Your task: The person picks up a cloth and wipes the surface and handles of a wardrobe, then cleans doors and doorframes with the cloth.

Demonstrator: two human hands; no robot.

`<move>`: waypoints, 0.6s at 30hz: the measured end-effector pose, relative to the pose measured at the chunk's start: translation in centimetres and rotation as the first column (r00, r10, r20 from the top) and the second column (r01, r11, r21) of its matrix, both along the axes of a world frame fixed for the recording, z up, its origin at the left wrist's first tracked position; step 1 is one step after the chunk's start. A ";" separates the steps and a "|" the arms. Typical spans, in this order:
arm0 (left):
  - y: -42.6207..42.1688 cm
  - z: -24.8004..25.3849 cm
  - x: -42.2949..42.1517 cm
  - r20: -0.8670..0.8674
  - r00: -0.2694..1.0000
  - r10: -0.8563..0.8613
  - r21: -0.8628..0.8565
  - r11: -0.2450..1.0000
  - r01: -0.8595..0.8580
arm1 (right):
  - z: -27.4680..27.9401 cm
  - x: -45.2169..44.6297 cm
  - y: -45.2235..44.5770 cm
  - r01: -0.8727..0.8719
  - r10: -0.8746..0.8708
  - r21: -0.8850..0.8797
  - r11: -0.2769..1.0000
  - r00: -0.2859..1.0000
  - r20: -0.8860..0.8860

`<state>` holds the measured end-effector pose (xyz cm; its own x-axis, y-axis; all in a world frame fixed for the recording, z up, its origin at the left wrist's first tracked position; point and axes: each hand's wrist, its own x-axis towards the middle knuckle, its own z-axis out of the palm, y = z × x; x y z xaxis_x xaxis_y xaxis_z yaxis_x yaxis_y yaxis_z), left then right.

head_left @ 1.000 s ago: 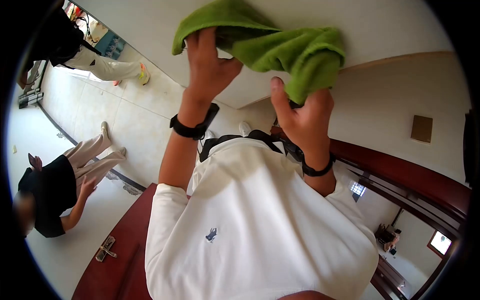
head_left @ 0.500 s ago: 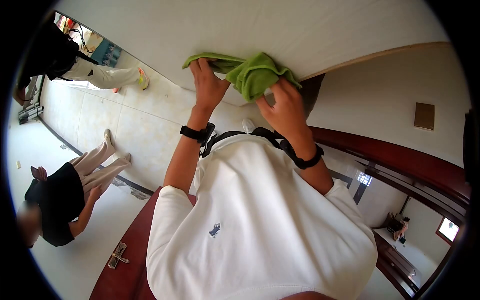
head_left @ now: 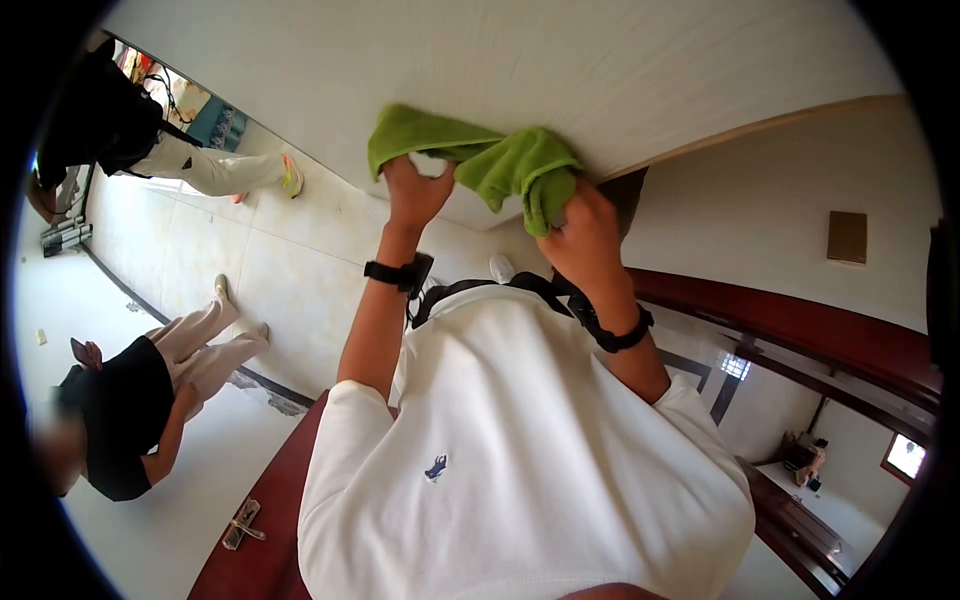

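Observation:
A green cloth (head_left: 520, 165) stretches between my two hands, close to a pale, faintly grained panel (head_left: 560, 60). My left hand (head_left: 415, 195) has its fingers tucked under the cloth's left part, with the thumb apart and the fingertips hidden. At the other end, my right hand (head_left: 585, 230) is closed around a bunched, hanging part of the cloth. A light gap shows between the cloth and my left thumb. Both wrists wear black bands.
Behind me on the left stands a dark red door (head_left: 260, 500) with a metal handle (head_left: 243, 525). One person in a black top (head_left: 125, 415) holds a phone; another in pale trousers (head_left: 210, 167) stands farther up. A brown wall plate (head_left: 847, 237) is at right.
The cloth's left part now drapes over my left fingers, which were showing before. My right hand has turned and moved slightly down, drawing its end of the cloth lower.

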<state>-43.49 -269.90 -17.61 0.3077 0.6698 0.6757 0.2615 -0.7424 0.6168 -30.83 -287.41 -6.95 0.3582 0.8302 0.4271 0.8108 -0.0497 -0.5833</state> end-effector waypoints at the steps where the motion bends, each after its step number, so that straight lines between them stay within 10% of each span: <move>1: 0.7 -1.8 -0.7 0.002 1.000 -0.001 0.009 1.000 0.001 | -0.6 0.2 0.0 -0.012 0.008 -0.088 0.996 0.999 -0.038; 3: 2.1 -4.2 -2.2 0.345 0.930 -0.126 -0.602 0.731 0.322 | -2.3 0.3 0.5 -0.029 0.028 -0.127 0.991 1.000 -0.015; 4: 2.3 -4.1 -2.4 0.340 0.933 -0.118 -0.604 0.733 0.313 | -2.7 0.0 0.6 -0.047 0.048 -0.179 0.983 0.999 0.001; 6: 2.8 -4.1 -2.2 0.088 0.995 -0.056 -0.535 0.840 0.095 | -2.7 -0.3 1.0 -0.097 0.091 -0.190 0.977 0.995 -0.041; 10: 3.9 2.9 -1.6 0.150 0.989 0.008 -0.206 0.978 0.024 | -0.6 -0.5 1.4 -0.198 0.191 -0.036 0.980 0.971 -0.144; 14: 2.8 13.3 -2.0 0.118 0.984 0.132 -0.024 0.991 -0.130 | 3.8 -1.8 0.5 -0.162 0.155 0.092 0.983 0.985 0.080; 18: 3.1 13.7 -2.3 0.101 0.955 0.280 0.268 0.916 -0.298 | 4.7 -1.9 1.1 -0.061 0.100 0.223 0.973 0.981 -0.167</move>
<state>-45.75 -266.84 -3.86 0.0825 0.5070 0.8580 0.4596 -0.7833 0.4186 -32.74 -286.31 -2.26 0.3795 0.7542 0.5359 0.6907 0.1544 -0.7065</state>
